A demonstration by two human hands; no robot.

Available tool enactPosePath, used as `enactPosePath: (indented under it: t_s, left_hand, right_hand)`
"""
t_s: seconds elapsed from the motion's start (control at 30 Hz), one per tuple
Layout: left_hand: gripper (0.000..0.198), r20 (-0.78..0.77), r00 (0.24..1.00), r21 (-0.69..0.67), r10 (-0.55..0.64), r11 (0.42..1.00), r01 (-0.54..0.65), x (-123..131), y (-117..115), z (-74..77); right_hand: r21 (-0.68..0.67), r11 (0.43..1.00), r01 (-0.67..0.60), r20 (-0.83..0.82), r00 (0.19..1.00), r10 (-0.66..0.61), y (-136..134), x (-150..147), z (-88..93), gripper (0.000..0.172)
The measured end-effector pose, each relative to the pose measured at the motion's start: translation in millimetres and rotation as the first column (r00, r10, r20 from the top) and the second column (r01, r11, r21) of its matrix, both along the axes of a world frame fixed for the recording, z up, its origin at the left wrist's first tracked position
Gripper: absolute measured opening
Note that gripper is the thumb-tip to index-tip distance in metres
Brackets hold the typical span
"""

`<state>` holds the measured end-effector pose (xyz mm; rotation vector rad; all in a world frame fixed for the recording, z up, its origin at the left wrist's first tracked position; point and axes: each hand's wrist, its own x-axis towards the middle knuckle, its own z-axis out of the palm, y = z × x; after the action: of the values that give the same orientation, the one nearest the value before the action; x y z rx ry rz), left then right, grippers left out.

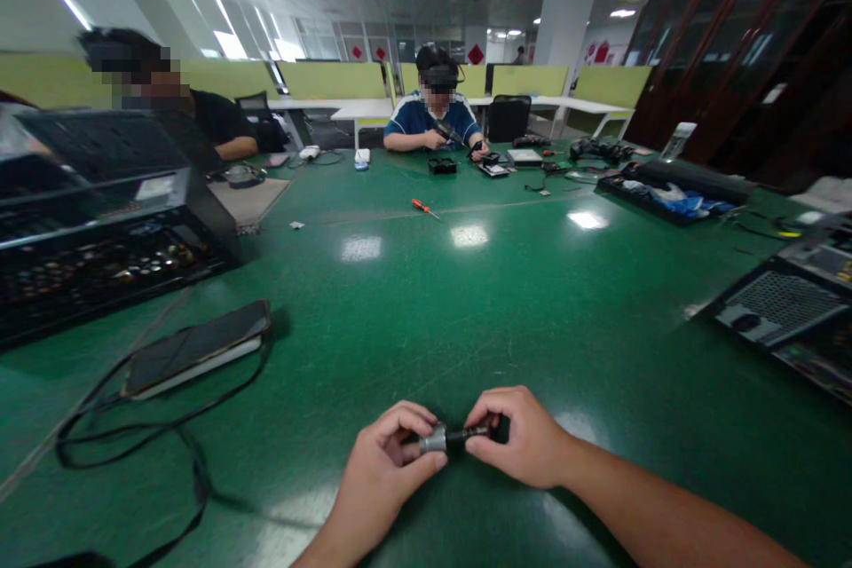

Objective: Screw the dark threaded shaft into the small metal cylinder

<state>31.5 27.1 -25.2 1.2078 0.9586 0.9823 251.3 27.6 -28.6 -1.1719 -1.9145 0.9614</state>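
Low over the near part of the green table, my left hand (pixel 381 466) is closed around a short silver metal cylinder (pixel 435 438), gripping it between thumb and fingers. A thin dark rod (pixel 456 437) lines up with the cylinder's right end and appears to meet it. The rod's other end is pinched by the thumb and fingertips of my right hand (pixel 532 437). Fingers cover parts of both pieces, so their exact kind and how they join cannot be made out.
A dark phone-like slab (pixel 200 346) with a black cable lies left on the green table (pixel 506 302). Opened computer cases (pixel 99 240) stand at both sides. An orange-handled screwdriver (pixel 422 206) lies farther off. Across the table, a person in blue handles parts; another sits left.
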Motion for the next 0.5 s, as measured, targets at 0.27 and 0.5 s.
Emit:
enactPosePath:
  t_s: [0.27,0.5]
  left_hand:
    - [0.023,0.019,0.999,-0.011,0.028,1.0,-0.028,-2.1,0.3,-0.7]
    - [0.024,0.016,0.999,-0.019,0.05,0.999,-0.049,-2.3,1.0,0.6]
  right_hand:
    - [-0.009,1.0,0.006,-0.012,1.0,-0.006,-1.0,0.5,3.1,0.005]
    - [-0.013,1.0,0.004,-0.023,1.0,-0.004,-0.5,0.5,3.5,0.004]
